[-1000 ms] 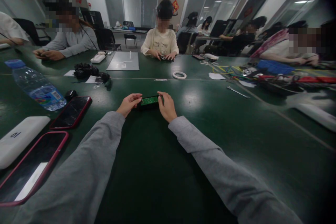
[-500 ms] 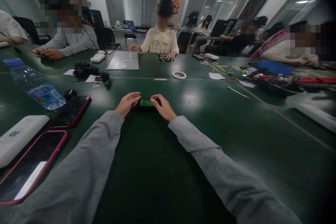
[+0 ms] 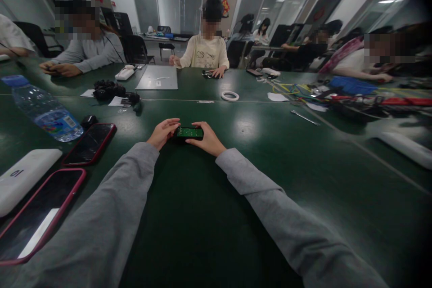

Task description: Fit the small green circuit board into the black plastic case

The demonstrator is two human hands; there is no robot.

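From the head camera, we see our two hands out in front of us on the dark green tabletop point(image 3: 236, 234). Between them sits a small black case with a green board point(image 3: 189, 132) inside it. It lies flat on the tabletop, right in the middle of the view. Our left hand point(image 3: 164, 132) touches the left end of the case with bent fingers. Our right hand point(image 3: 208, 138) wraps around the right end and holds it, with the thumb along the near side. Both our arms wear grey sleeves.

On our left lie a water bottle point(image 3: 42, 109) on its side, two phones with red edges point(image 3: 90, 143) and a white box point(image 3: 23, 179). Farther back we see a roll of tape point(image 3: 230, 96), a grey mat point(image 3: 157, 78) and a metal tool point(image 3: 305, 118). Other people sit around the tabletop, and their hands stay well apart from ours.
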